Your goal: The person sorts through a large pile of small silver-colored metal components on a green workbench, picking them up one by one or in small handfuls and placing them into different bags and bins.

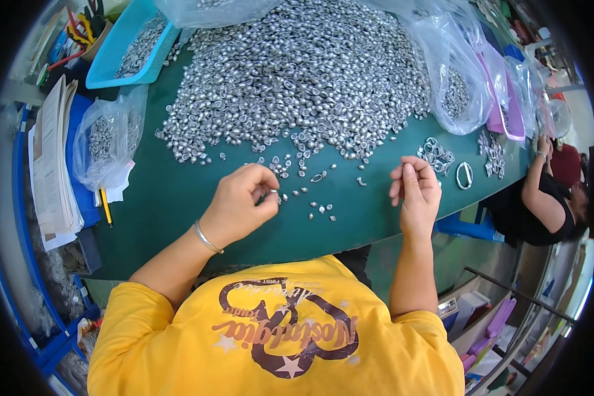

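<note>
My left hand point(243, 199), a metal bangle at its wrist, is closed in a pinch just above the green table point(350, 204). A small silver metal piece point(272, 191) shows at its fingertips. Further right, my right hand point(417, 191) is held palm inward, its thumb pressed to the curled fingers; whatever is between them is too small to make out. Several loose silver pieces point(321, 208) lie between the hands, and a curved one point(361, 181) sits near the right hand. Beyond both spreads a large heap of small, hollow, oval metal pieces point(297, 79).
Far left stands a blue basket point(102, 72) of metal parts, with a plastic bag point(109, 142) and papers point(49, 158) nearer. Rightward are metal rings point(435, 155), a white ring point(464, 175), a clear bag point(455, 86) and a purple basket point(508, 109). Another person point(541, 198) sits at right.
</note>
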Demonstrator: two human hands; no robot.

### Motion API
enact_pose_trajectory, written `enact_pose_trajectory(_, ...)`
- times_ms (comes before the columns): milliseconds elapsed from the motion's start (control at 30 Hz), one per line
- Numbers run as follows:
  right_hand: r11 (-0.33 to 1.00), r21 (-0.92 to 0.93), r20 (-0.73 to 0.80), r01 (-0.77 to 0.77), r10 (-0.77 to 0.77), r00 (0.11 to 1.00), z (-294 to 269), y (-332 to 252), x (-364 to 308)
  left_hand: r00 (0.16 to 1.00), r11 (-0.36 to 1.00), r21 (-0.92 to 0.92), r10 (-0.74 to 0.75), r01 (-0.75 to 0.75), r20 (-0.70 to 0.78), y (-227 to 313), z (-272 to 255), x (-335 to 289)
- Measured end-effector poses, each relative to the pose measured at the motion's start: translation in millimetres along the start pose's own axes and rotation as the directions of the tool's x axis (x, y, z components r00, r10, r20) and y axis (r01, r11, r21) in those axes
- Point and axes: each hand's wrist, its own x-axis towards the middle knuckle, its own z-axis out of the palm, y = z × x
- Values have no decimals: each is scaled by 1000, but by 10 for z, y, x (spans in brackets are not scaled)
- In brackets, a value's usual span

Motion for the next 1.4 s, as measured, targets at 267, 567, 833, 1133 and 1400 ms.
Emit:
enact_pose_trajectory(267, 583, -633, 330, 509, -392, 859, 217, 224, -168, 932, 619, -696, -249, 363, 265, -18, -80, 79)
enact_pose_trajectory(567, 613, -713, 3, 341, -483, 876, -237, 97, 101, 929, 558, -760, -333, 333, 162, -80, -118, 25)
enact_pose_trajectory(833, 651, -685, 91, 326, -368, 925, -283, 146, 214, 969, 753, -618, -242, 226, 60, -118, -77, 207)
enact_pose_trajectory(1133, 397, -574, 520, 716, -498, 694, 584, 261, 59, 888, 797, 425, 458, -430, 39, -115, 239, 515)
enact_pose_trajectory(1400, 601, -520, 403, 606, -453, 795, 503, 143, 84, 952, 915, 263, 295, -307, 87, -41, -73, 159)
